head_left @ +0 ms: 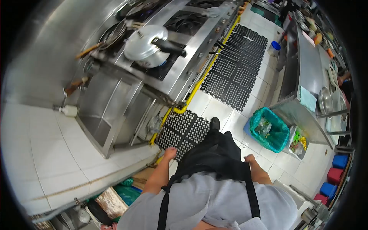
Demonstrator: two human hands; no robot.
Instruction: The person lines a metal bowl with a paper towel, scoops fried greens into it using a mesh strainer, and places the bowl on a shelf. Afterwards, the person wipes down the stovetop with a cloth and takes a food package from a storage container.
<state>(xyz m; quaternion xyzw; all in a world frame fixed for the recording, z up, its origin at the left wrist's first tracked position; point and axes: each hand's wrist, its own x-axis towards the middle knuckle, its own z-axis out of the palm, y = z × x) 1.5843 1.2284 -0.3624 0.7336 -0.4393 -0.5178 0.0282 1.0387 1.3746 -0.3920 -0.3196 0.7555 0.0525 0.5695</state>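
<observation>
Both hands, left [170,153] and right [250,158], look loosely curled with nothing visible in them; how far open, I cannot tell. The rubber mat [184,128] lies by the left, and the green-lined bin [283,134] stands ahead of the right. A toe could catch the mat's edge — or an arm knock the pressure cooker [142,43] by its outward-pointing handle [168,46].

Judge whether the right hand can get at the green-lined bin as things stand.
Probably yes: the right hand hangs low beside the body, the green-lined bin stands ahead and to its right, open-topped, and nothing visible blocks the way.
</observation>
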